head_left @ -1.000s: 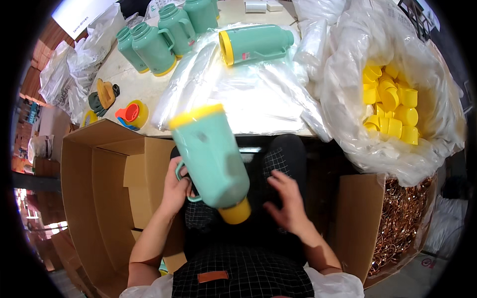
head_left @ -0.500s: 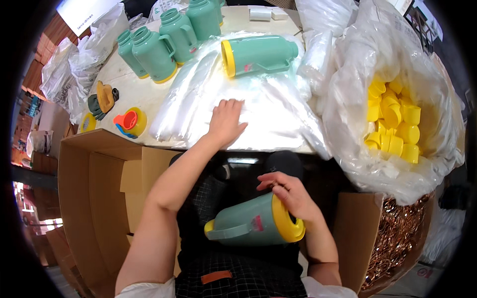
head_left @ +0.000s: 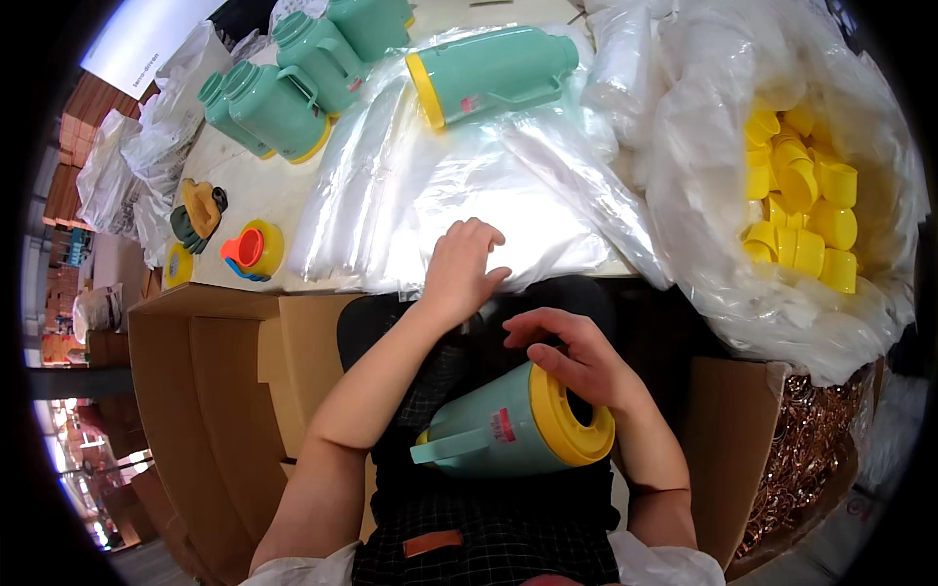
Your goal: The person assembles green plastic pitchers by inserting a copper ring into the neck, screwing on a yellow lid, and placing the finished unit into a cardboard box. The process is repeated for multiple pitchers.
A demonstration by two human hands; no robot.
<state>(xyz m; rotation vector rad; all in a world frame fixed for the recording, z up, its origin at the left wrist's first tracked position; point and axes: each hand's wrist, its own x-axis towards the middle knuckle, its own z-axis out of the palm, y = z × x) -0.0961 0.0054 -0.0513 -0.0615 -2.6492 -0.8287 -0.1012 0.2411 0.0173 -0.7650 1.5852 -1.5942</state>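
Green flask point(head_left: 525, 438) lies just beside the right grip point(head_left: 578, 359).

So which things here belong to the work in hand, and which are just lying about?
Seemingly in use:
green flask beside the right hand
clear plastic sheets near the left hand
other green flasks, matching it

Seemingly lying about:
what look like gloves
red-and-yellow tape
white bags, far left
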